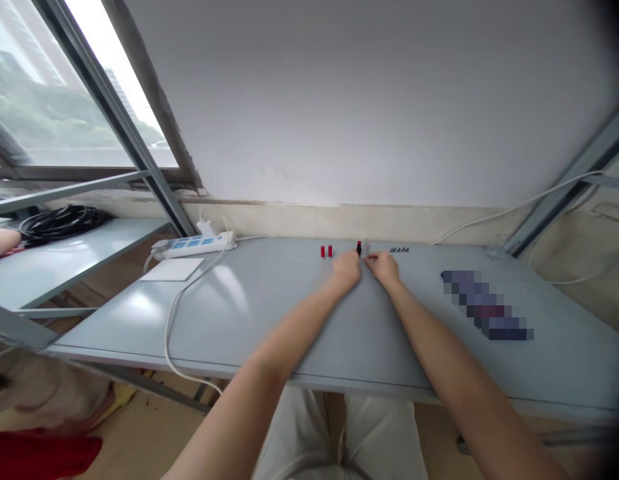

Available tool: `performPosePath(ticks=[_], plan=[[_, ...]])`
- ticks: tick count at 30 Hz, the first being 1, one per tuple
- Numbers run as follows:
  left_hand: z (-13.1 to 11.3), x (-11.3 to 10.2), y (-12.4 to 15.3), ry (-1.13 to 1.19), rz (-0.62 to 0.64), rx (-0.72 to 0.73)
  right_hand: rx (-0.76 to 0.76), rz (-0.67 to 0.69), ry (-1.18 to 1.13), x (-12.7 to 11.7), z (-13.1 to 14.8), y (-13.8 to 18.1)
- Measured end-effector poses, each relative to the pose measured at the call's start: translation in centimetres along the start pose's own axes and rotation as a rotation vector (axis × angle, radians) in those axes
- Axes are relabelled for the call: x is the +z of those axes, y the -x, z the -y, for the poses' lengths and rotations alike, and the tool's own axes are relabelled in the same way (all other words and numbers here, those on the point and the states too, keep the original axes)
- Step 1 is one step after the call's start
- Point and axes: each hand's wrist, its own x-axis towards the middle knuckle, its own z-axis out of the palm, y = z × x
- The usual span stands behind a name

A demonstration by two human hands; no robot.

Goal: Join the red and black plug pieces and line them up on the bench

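Both my arms stretch out over a grey table (269,313) toward its far edge. My left hand (347,269) is closed, its fingers touching a small red and black part (359,249). Beside it, my right hand (384,266) is closed in a pinch next to a small pale part (366,248); what it grips is too small to name. Two small red caps (326,251) stand just left of my left hand. A short row of tiny dark pieces (399,250) lies to the right of my right hand.
A white power strip (194,244) with a cable (172,320) lies at the table's far left, beside a white sheet (173,269). A blurred-out object (487,305) lies right. A black cable coil (62,221) sits on the left bench. Another person's hand (2,241) shows at the left edge.
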Motion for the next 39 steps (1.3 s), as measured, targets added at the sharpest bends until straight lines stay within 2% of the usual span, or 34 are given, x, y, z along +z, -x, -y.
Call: performPosePath(ticks=[4, 10, 21, 30, 35, 39], plan=[[1.4, -0.5, 2.7, -0.047, -0.035, 0.055, 0.002, -0.002, -0.004, 0.0, 0.0, 0.0], [3.4, -1.0, 4.9, 0.003, -0.09, -0.004, -0.004, -0.005, -0.003, 0.0, 0.0, 0.3], [4.9, -1.2, 3.1, 0.039, -0.111, -0.07, -0.016, 0.068, 0.224, -2.0, 1.5, 1.9], [5.0, -0.7, 2.7, 0.026, -0.193, -0.074, -0.022, 0.093, 0.249, -2.1, 2.0, 2.2], [5.3, -0.7, 2.4, 0.155, -0.295, -0.046, -0.053, 0.068, 0.236, -1.9, 1.9, 2.2], [5.8, -0.1, 2.1, 0.29, -0.319, -0.039, -0.106, 0.054, 0.19, -2.1, 2.3, 2.5]])
